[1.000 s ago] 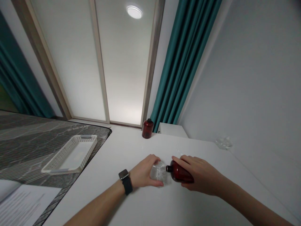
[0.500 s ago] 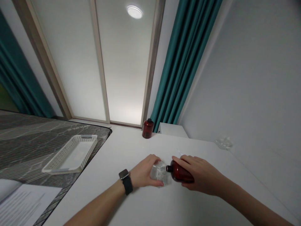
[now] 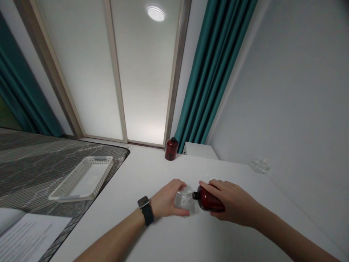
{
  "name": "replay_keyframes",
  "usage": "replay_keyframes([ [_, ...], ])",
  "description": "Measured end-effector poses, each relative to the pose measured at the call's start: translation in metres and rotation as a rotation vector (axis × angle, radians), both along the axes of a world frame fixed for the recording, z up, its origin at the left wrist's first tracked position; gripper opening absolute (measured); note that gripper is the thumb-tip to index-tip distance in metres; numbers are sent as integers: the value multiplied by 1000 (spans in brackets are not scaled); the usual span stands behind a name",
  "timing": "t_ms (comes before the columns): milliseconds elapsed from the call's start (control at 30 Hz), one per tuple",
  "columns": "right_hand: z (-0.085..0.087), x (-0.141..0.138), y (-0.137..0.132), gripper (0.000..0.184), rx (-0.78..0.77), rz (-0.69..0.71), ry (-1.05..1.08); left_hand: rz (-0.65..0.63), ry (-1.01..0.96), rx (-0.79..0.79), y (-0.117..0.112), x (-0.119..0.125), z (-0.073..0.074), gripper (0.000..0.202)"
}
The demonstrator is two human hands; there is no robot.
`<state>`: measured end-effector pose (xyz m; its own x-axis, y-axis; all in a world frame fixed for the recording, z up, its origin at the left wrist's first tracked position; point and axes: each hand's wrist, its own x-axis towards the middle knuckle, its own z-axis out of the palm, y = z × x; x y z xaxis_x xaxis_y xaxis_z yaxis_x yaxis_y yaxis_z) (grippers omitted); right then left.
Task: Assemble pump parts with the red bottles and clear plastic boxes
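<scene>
My left hand [image 3: 170, 199], with a dark watch on its wrist, is wrapped round a clear, see-through cup [image 3: 185, 200] on the white table. My right hand [image 3: 231, 202] grips a dark red-brown bottle [image 3: 209, 200] tipped onto its side. The bottle's uncapped neck points left, at the cup's rim. Whether liquid is running out of it is too small to tell. Further back stands a second red-brown bottle [image 3: 171, 149], upright with a black top.
On the left, a white perforated basket [image 3: 99, 187] and an open printed booklet [image 3: 35, 236] lie on a grey patterned cloth [image 3: 32, 156]. Crumpled clear plastic [image 3: 259, 166] sits at the table's [image 3: 136, 174] far right edge by the wall. A low white cabinet [image 3: 200, 150] stands behind.
</scene>
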<state>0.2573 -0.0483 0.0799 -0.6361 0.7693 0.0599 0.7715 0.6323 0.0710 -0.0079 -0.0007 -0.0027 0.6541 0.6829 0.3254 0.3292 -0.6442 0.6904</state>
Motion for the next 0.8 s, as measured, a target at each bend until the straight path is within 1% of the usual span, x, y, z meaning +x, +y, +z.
replay_keyframes([
  [400, -2, 1, -1, 85, 34, 5, -11, -1, 14, 9, 0, 0, 0, 71],
  [800, 0, 1, -1, 82, 68, 37, -13, 6, 13, -8, 0, 0, 1, 70],
])
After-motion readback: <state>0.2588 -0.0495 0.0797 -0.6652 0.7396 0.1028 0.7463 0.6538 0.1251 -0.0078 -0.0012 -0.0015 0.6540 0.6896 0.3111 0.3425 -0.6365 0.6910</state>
